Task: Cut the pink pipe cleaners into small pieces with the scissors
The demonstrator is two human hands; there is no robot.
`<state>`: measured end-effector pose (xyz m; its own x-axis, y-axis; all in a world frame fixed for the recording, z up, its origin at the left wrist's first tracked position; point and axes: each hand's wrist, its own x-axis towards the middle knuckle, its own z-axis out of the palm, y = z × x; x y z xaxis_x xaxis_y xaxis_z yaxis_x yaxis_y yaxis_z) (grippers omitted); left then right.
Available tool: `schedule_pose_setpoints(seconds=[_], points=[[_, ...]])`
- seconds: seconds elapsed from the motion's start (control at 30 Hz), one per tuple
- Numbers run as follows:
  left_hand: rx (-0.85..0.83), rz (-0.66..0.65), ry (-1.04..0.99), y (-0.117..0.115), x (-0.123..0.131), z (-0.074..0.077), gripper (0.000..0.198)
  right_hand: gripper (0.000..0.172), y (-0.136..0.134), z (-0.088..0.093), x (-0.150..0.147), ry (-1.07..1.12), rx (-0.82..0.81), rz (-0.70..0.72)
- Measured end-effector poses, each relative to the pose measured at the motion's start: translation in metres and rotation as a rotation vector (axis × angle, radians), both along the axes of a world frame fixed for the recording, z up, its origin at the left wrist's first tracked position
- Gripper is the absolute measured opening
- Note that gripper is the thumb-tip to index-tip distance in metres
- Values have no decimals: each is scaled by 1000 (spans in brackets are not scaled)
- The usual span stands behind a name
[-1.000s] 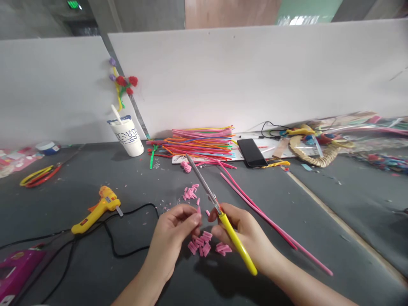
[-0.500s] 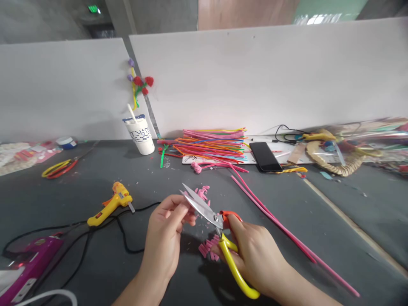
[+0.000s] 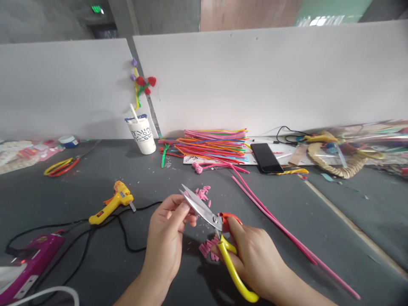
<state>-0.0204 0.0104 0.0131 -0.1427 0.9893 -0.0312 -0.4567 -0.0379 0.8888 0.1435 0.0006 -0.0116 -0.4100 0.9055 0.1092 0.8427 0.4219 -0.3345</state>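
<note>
My right hand (image 3: pixel 250 250) grips a pair of scissors (image 3: pixel 202 208) by its yellow and red handles. The blades point up and left, nearly together, across the fingertips of my left hand (image 3: pixel 170 231). Those fingers are closed in a pinch, and a bit of pink pipe cleaner (image 3: pixel 186 194) shows at the blades; the rest of it is hidden. Beneath the scissors lies one pile of short pink pipe cleaner pieces (image 3: pixel 208 248). Another pile of pink cuttings (image 3: pixel 203 193) sits just beyond the blades.
Long pink pipe cleaners (image 3: pixel 270 216) stretch across the right side. At the back are a bundle of coloured pipe cleaners (image 3: pixel 213 146), a phone (image 3: pixel 266 158) and a cup with a straw (image 3: pixel 142 136). A yellow glue gun (image 3: pixel 111 204) and a purple power strip (image 3: pixel 38 263) lie left, with black cables.
The scissor blades have closed further at my left fingertips. Both hands stay in nearly the same place, and the whole view has shifted slightly.
</note>
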Motion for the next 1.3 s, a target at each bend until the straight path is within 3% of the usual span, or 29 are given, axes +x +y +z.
schedule_pose_setpoints(seconds=[0.6, 1.0, 1.13, 1.3], points=[[-30, 8, -48, -1, 1, 0, 8, 30, 1, -8, 2, 1, 204, 16], [-39, 8, -47, -1, 1, 1, 7, 35, 1, -8, 5, 4, 202, 0], [-61, 9, 27, -2, 2, 0, 7, 31, 6, -3, 3, 178, -22, -69], [-95, -96, 262, -3, 9, -6, 10, 20, 11, 10, -3, 685, -355, -170]])
